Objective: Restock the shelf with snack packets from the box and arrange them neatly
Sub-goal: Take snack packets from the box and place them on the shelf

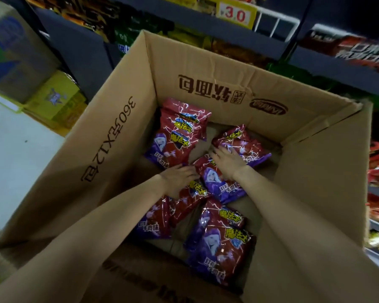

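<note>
Red-and-purple snack packets [221, 243] lie scattered on the bottom of the open cardboard box [109, 136] below the dark shelf [337, 60], where the left hand [178, 179] and right hand [227, 162], fingers spread flat, both rest on one middle packet [214, 182] without gripping it.

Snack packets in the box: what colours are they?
Red and purple snack packets, seen in the head view.

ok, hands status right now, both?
Left hand: open, resting on a red-purple foil snack packet in the box.
Right hand: open, flat on another packet.
</note>
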